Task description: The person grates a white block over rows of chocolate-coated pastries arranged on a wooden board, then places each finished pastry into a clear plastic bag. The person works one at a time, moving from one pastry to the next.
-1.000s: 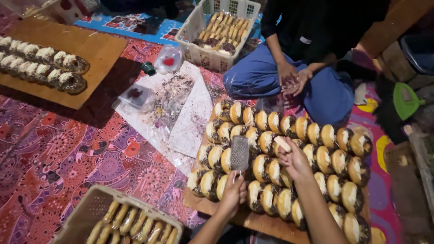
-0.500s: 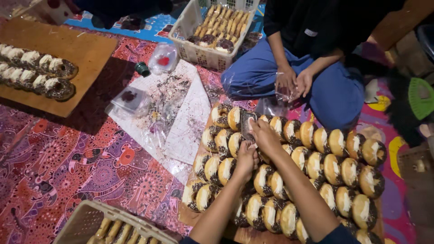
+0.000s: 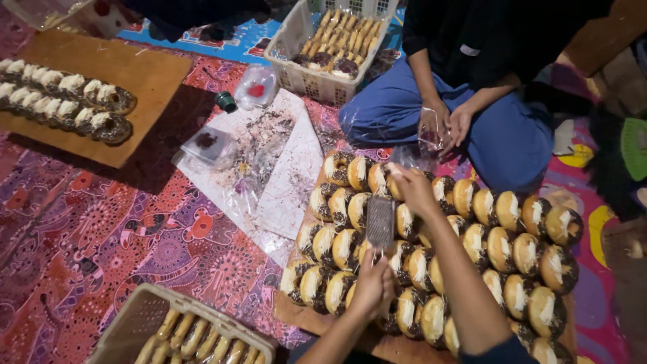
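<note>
My left hand [image 3: 372, 286] grips the handle of a small flat metal grater [image 3: 381, 222], held upright over rows of topped doughnuts [image 3: 499, 249] standing on edge on a wooden board [image 3: 303, 317]. My right hand [image 3: 412, 189] reaches past the grater's top edge, fingers closed on a small pale piece that I can barely make out, just above the far row of doughnuts. Across the board a seated person in blue trousers holds a clear plastic bag [image 3: 431, 131] in both hands.
A second wooden board [image 3: 145, 77] with two rows of topped doughnuts lies far left. White baskets of doughnuts stand at the top [image 3: 296, 74] and near bottom left [image 3: 145, 313]. Smeared white paper [image 3: 290, 178], small clear containers [image 3: 256, 86] and a patterned mat surround them.
My hands and the grater have moved from the board's near middle up toward its far left rows. My right hand now reaches beyond the grater.
</note>
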